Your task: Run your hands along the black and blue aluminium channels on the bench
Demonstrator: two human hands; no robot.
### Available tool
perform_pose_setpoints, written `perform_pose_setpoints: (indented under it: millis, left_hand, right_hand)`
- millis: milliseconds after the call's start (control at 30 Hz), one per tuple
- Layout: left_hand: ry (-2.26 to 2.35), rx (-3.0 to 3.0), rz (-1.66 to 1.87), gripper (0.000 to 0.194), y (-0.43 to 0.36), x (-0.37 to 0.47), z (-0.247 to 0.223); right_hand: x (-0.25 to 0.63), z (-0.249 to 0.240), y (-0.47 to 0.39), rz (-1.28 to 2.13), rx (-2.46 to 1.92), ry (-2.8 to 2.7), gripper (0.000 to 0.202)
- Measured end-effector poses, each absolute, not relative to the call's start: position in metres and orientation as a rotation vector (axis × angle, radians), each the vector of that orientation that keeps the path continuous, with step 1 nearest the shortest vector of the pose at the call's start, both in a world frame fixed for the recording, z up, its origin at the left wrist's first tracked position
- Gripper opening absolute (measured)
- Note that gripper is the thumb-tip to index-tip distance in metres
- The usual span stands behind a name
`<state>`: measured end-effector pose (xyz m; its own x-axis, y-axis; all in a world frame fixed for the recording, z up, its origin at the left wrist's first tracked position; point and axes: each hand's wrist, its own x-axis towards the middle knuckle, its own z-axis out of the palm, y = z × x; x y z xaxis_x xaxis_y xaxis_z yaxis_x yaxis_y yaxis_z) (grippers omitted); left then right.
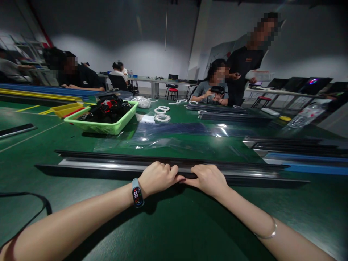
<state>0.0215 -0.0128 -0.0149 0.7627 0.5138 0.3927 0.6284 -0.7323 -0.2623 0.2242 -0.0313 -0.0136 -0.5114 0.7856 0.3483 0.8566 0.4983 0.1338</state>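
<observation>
A long black channel-shaped profile (89,165) lies crosswise in front of me on the green table (174,232). Its inner face shines silver along part of its length. My left hand (157,177), with a light blue smart band at the wrist, is closed over the near wall of the profile around its middle. Close beside it, my right hand (208,179) grips the same wall, fingers curled over the edge. The two thumbs nearly meet on the near side. The fingertips of both hands are hidden inside the channel.
Beyond the profile lies clear plastic film (174,130). A light green basket (108,125) of dark parts stands back left beside a yellow tray (66,110). White rings (162,116) sit behind the film. Blue profiles (312,165) lie at right near a plastic bottle (306,116). Several people are farther back.
</observation>
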Motion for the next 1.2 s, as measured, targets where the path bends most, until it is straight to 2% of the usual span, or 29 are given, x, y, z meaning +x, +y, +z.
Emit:
perform_pose_setpoints:
  millis: [367, 700, 1200]
  left_hand:
    - [-0.904, -2.592, -0.448, 0.037, -0.0121, 0.0204, -0.0133]
    - [-0.921, -2.607, -0.548, 0.041, -0.0123, 0.0267, -0.0159]
    - [-1.018, -2.614, -0.509, 0.048, -0.0145, 0.0266, -0.0146]
  right_hand:
    - [0.2244, -0.0072, -0.0337, -0.422, -1.518, -2.489, 0.047]
    - [0.2221, -0.0146, -0.0316, -0.426, -1.496, -2.479, 0.04]
    - [0.2198, -0.0127, -0.0344, -0.232, -1.48, -2.459, 0.034]
